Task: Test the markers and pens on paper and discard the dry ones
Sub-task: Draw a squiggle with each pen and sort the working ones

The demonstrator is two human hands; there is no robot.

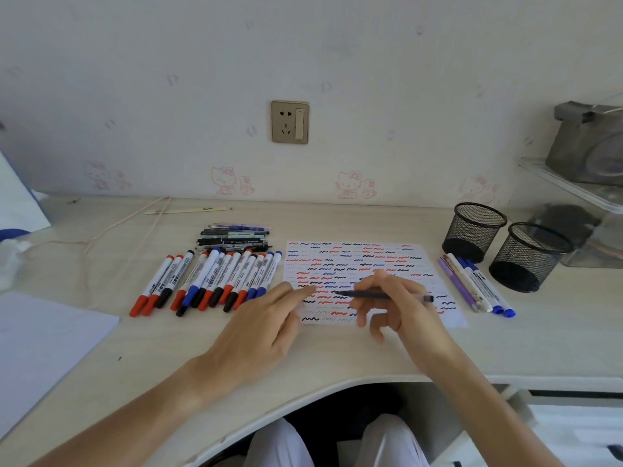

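Observation:
A white test sheet [367, 261] covered with red, blue and black squiggles lies in the middle of the desk. My right hand [394, 305] grips a dark pen [367, 294], held nearly level with its tip pointing left over the sheet. My left hand [266, 318] rests flat at the sheet's left edge, fingers spread and holding nothing. To the left lies a row of several red, blue and black markers [215, 281], with a stack of thin pens [236, 237] behind them. Several pens and blue markers [475, 284] lie right of the sheet.
Two black mesh pen cups [473, 230] [527, 256] stand at the right. A thin cable [111, 227] runs across the left of the desk, and white paper [43, 342] lies at the near left. The desk's curved front edge [337, 382] is close below my hands.

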